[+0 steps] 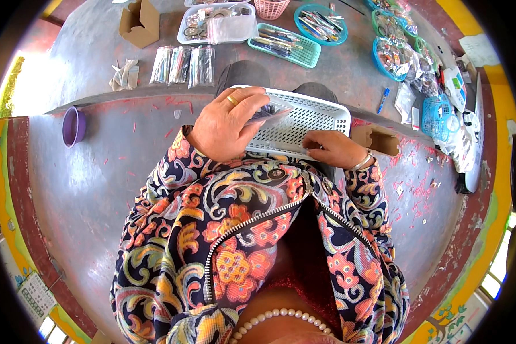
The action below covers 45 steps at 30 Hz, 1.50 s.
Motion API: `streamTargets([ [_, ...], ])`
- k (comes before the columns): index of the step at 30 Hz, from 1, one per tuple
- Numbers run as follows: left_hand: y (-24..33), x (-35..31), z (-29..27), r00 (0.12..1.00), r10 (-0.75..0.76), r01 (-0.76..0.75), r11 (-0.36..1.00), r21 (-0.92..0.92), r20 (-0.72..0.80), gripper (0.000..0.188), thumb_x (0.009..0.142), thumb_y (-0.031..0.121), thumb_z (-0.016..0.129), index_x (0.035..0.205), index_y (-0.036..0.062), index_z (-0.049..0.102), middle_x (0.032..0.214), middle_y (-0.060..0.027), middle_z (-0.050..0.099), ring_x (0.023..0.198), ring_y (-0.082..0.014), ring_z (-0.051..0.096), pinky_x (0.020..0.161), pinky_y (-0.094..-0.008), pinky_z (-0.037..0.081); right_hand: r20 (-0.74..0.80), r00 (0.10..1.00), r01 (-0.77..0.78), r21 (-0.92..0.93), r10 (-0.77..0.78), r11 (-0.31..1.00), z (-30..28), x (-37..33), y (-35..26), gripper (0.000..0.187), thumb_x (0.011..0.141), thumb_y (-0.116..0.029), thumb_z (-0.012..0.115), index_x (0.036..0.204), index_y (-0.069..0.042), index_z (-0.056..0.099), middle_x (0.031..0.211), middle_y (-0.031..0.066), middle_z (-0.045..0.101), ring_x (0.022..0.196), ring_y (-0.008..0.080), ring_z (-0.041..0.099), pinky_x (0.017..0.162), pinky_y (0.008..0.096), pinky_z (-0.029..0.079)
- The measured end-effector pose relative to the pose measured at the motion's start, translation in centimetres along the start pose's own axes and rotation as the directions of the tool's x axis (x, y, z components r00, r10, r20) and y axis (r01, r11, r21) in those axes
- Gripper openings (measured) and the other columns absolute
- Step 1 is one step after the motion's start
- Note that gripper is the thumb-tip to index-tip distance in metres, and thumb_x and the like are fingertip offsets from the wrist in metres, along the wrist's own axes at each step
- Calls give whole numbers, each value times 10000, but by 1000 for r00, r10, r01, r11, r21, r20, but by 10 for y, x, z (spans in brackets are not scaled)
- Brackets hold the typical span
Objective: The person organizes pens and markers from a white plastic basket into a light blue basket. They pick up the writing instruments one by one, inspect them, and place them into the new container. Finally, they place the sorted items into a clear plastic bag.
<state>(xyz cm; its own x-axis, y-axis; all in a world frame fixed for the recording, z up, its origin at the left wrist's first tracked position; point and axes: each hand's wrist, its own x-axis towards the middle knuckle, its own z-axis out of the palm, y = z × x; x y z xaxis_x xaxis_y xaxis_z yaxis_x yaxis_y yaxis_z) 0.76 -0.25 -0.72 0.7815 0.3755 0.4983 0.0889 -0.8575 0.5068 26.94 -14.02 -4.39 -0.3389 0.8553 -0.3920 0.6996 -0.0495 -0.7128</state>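
In the head view, your left hand (226, 123) pinches a clear plastic bag (274, 117) between thumb and fingers, over the left part of a white basket (314, 117); the dark contents are partly hidden by your fingers and hard to make out. Your right hand (333, 148) curls at the basket's near right rim, its fingertips hidden, so you cannot tell whether it pinches anything. Dark knees (241, 74) beneath the basket are mostly covered. On the wall chart (36, 295), well behind and left of your hands, the print is too small to read. The basket is rigid plastic, rectangular, pierced with rows of slots. Just right of your right hand sits a brown cardboard box (375, 139); beyond your left hand lie glossy plastic-wrapped packs of pens (182, 66), and well left of it, a smooth, round purple basin (73, 127).
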Motion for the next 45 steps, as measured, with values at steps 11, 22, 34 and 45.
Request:
streamTargets([
  [11, -1, 0, 1, 1000, -1, 1, 1000, -16, 4, 427, 726, -2, 679, 1133, 9, 551, 1162, -175, 588, 1013, -352, 595, 850, -399, 497, -270, 944, 12, 605, 191, 796, -3, -10, 0, 181, 815, 15, 563, 988, -13, 609, 871, 33, 637, 759, 106, 588, 669, 254, 485],
  [22, 2, 1, 1, 1000, -19, 19, 1000, 19, 5, 405, 741, 27, 667, 1129, 15, 551, 1135, -157, 588, 992, -350, 588, 849, -414, 493, -589, 799, 593, 805, 122, -1, 7, -13, 22, 168, 823, 40, 646, 971, -4, 580, 991, 123, 617, 762, 145, 601, 689, 251, 497],
  [34, 0, 1, 2, 1000, 2, -2, 1000, 13, -2, 421, 735, 28, 676, 1135, 13, 545, 1136, -164, 587, 990, -353, 588, 849, -418, 491, -650, 758, 652, 754, 52, -77, 13, -7, 21, 198, 813, 28, 660, 989, -7, 575, 977, 113, 581, 796, 167, 601, 725, 264, 501],
  [45, 0, -1, 1, 1000, -12, 13, 1000, -20, 18, 428, 742, 31, 663, 1150, 13, 537, 1146, -169, 577, 1010, -361, 578, 867, -423, 483, -687, 711, 697, 717, 151, -18, 9, -14, 19, 178, 857, 31, 566, 1035, 20, 579, 1115, 182, 576, 840, 190, 599, 742, 270, 500],
])
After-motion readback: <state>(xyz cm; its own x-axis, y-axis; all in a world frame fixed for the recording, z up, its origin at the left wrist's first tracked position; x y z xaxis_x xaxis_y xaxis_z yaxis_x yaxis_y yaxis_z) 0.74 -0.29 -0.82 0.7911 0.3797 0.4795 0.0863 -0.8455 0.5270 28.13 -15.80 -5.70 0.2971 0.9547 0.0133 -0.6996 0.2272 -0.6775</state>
